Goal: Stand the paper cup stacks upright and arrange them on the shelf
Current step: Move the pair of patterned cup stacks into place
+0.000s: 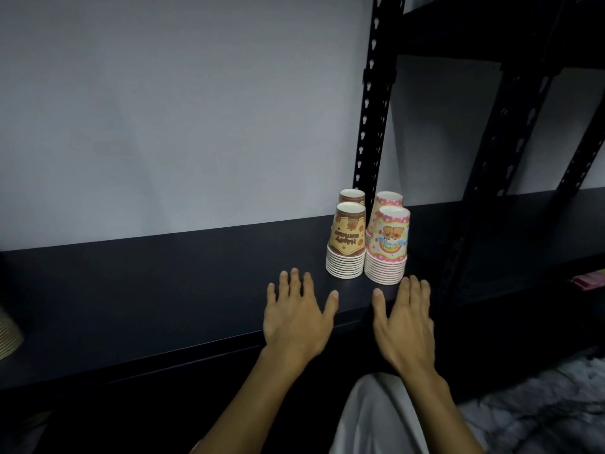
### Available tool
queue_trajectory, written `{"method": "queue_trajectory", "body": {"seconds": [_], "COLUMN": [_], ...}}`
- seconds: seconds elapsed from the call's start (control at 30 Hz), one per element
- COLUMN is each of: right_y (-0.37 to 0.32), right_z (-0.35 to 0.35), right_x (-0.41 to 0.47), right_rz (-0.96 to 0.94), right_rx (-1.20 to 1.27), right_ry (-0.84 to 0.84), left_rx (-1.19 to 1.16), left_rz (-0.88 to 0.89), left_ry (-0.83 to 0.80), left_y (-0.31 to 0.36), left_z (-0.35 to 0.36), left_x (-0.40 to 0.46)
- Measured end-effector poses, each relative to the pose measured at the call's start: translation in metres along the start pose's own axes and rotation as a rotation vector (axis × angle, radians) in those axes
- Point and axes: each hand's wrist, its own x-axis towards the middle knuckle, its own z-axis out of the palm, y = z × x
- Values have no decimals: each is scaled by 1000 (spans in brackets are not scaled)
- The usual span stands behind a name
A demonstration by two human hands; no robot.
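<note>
Four paper cup stacks stand mouth-down on the dark shelf [163,290] — two brown stacks [347,244] left, two pink stacks [388,247] right, touching. Print reads inverted: "Happy Birthday" on brown — pink's lettering illegible. Left hand [296,314] and right hand [404,319] lie flat with fingers spread, holding nothing, just before the stacks.

Brown-and-cream cartoon-print cup stack [346,244] just beyond the left hand [296,317], pink polka-dot stack with rainbow bear print [387,247] ahead of the right hand [406,326], matching brown stack [352,195] and pink stack [388,201] behind, matte black shelf [163,290], pale grey wall [163,109]
</note>
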Motion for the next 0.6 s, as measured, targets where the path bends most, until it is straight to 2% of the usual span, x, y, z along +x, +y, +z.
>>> {"method": "queue_trajectory", "body": {"seconds": [0.2,0.33,0.43,0.6], "right_y": [-15,-38,-58,-106], "right_z": [5,22,32,52], "right_x": [-28,-50,-60,-74], "right_rz": [-37,-176,-292,-486], "right_rx": [-248,-212,-188,-173], "right_ry": [-41,6,2,-153], "left_rx": [99,63,120,135], "left_rz": [68,86,-1,-184], "left_ry": [142,184,221,211], "left_y": [-19,-57,-100,-155], "left_z": [7,3,-4,-29], "left_x": [-42,-67,-85,-110]}}
